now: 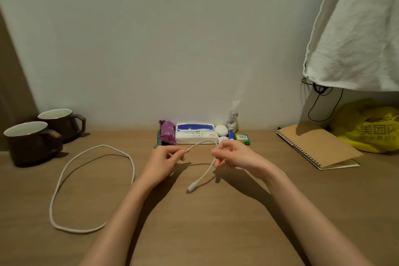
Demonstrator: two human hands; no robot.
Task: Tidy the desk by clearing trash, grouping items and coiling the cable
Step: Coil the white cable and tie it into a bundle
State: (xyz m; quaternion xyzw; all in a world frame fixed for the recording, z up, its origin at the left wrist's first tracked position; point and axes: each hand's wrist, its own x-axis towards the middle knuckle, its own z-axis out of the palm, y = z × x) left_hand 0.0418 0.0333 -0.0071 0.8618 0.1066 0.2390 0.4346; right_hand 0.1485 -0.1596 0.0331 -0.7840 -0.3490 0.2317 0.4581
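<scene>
Both hands pinch the white braided cable: left hand, right hand; its slack loops left across the surface.

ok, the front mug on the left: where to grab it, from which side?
Take the front mug by its handle, coming in from the right. It stands upright, the handle sticks out toward the desk's middle, and the second mug crowds it from behind, so that side is the free one.

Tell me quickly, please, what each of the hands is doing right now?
Left hand: closed, pinching the white cable near its short end.
Right hand: closed, pinching the same cable just above its connector.
</scene>
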